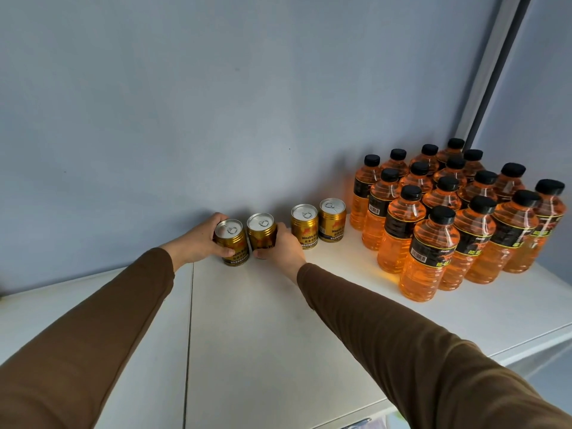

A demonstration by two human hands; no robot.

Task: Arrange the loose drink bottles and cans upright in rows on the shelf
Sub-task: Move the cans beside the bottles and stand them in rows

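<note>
Upright gold cans stand along the back wall of the white shelf (247,320). My left hand (202,239) grips the leftmost gold can (232,244), fingers curled round its side. Beside it, my right hand (283,247) grips a second gold can (261,232) from the right. Two more gold cans (305,226) (332,219) stand close together further right, apart from my hands. Several orange drink bottles (433,255) with black caps stand upright in rows at the right end of the shelf.
A blue-grey wall (216,103) rises directly behind the cans. The shelf's front edge (526,345) runs at the lower right. A seam (189,320) splits the shelf top. A grey upright post (495,66) stands at the back right.
</note>
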